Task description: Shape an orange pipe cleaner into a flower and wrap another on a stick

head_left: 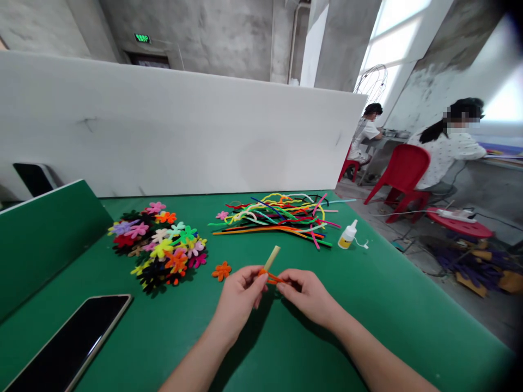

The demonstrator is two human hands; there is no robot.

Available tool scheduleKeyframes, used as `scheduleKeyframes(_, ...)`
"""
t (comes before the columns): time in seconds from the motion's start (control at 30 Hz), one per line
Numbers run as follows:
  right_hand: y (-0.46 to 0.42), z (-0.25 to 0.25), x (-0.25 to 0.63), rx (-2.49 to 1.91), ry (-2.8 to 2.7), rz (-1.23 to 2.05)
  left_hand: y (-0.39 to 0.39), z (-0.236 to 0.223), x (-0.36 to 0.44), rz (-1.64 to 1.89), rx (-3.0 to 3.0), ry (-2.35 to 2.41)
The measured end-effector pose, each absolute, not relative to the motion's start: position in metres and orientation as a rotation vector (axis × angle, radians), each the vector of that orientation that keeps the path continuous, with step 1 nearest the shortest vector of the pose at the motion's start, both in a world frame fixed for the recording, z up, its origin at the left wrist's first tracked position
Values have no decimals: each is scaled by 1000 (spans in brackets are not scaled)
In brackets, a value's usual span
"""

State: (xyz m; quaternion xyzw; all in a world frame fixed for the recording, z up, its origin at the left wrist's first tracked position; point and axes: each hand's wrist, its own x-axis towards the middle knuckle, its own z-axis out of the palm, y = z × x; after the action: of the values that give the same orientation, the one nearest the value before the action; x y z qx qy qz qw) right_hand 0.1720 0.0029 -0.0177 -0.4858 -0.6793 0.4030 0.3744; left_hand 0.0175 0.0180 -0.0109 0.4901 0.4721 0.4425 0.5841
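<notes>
Between my two hands is an orange pipe cleaner (273,279), bent into a narrow loop. My left hand (244,291) pinches its left end together with a flat pale-yellow stick (272,258) that points up and away. The fingers of my right hand (306,294) are closed on the loop's right end. Just left of my left hand, an orange pipe-cleaner flower (222,271) lies on the green table (261,359). Beyond my hands sits a heap of loose coloured pipe cleaners (281,215).
A pile of colourful flowers (163,245) lies at the left, with a phone (73,343) nearer me. A small glue bottle (347,236) stands uncapped at the right. A white partition (183,136) borders the back. Two people sit beyond, near a red chair (402,169).
</notes>
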Motion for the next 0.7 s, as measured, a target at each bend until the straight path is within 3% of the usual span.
scheduleKeyframes(0.2,4,-16,178,-1363,-1801,753,17,-9,17,1074,1176,1148)
scheduleKeyframes(0.7,-3,-11,178,-1284,-1958,524,19,-13,12,1125,1666,1339)
